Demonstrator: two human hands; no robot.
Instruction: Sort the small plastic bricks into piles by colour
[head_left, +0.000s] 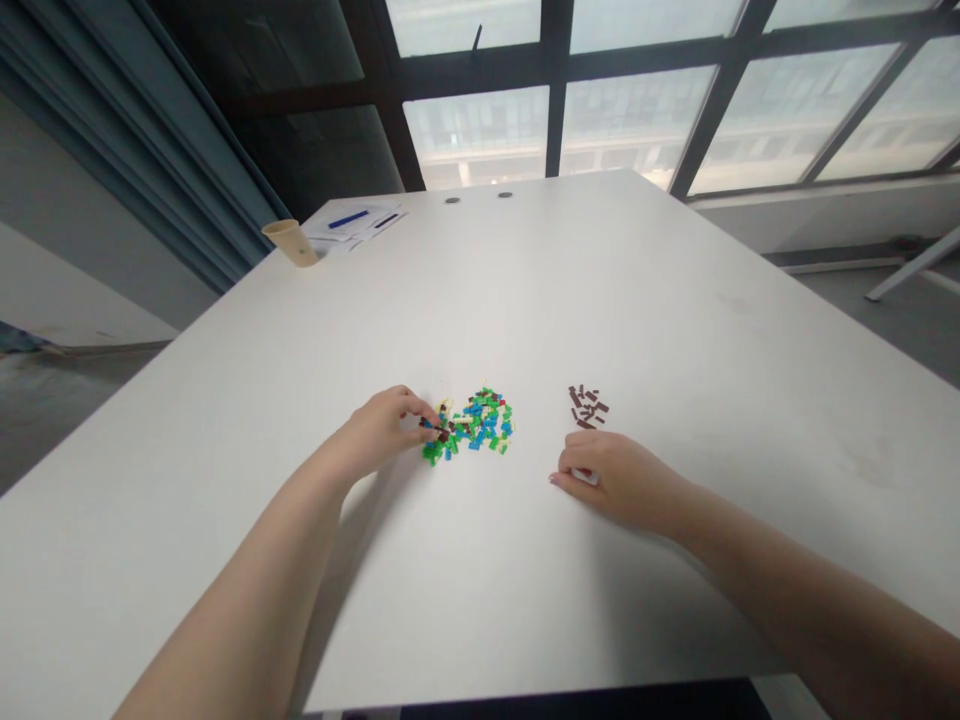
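Note:
A mixed pile of small toy building bricks (487, 420), mainly green and blue with some yellow, brown and red, lies on the white table. At the pile's left side, my left hand (386, 430) pinches a dark brown brick (441, 429) between thumb and fingers. To the right is a separate group of brown bricks (587, 405), scattered loosely. Just in front of that group rests my right hand (615, 475), its fingers curled and the thumb close to the index finger. Nothing shows between those fingertips.
A beige paper cup (291, 243) stands by the table's left edge. Beside it are papers (360, 228) with a blue pen (348, 219) on them. Two round grommets (505, 195) sit near the table's far edge, below the windows. A blue curtain (150, 130) hangs at the left.

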